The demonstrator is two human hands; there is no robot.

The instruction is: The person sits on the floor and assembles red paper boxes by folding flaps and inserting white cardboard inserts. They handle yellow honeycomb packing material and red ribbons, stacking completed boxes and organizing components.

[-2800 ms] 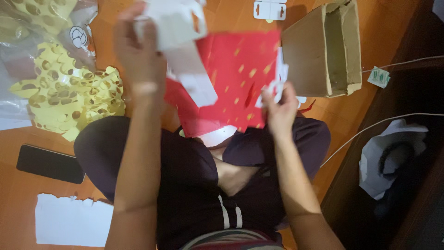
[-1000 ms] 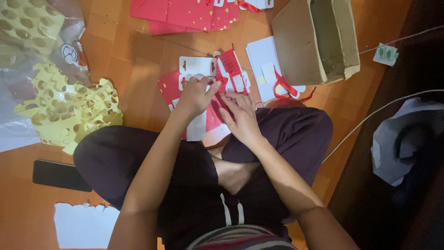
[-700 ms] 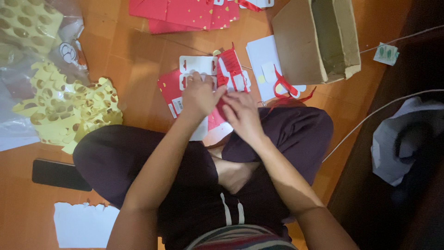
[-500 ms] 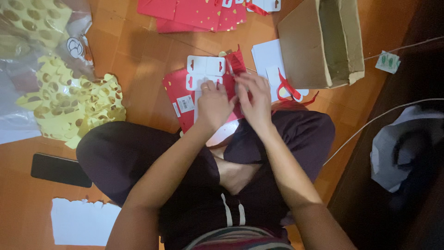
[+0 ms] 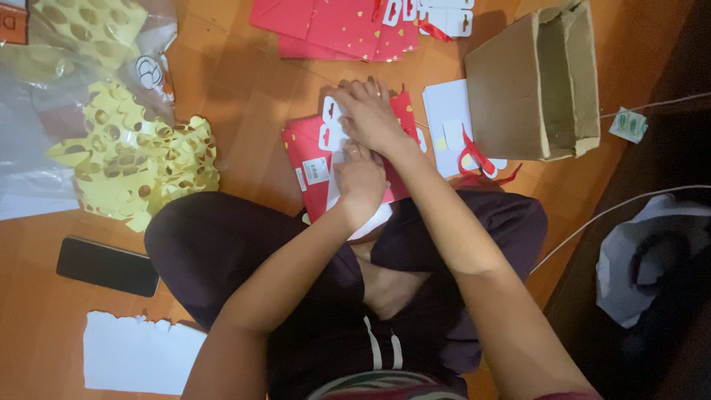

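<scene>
A flat red paper bag [image 5: 311,159] with a white label lies on the wooden floor in front of my crossed legs. White card pieces [image 5: 331,126] rest on top of it. My left hand [image 5: 359,178] presses down flat on the near part of the bag. My right hand [image 5: 370,115] lies just beyond it, fingers spread over the white card and the bag's far edge. Both hands touch the bag; whether either one pinches something is hidden under the palms.
A brown cardboard box [image 5: 537,85] lies open at the right, with white sheets and red scissors [image 5: 474,155] beside it. More red paper [image 5: 333,26] lies at the top. Yellow cut-outs [image 5: 133,163] and plastic wrap are at the left, a black phone [image 5: 107,265] below them.
A large red sheet that I held up has been set down at the top. Both hands came down onto the red bag, and the right hand has slid further forward over the white card.
</scene>
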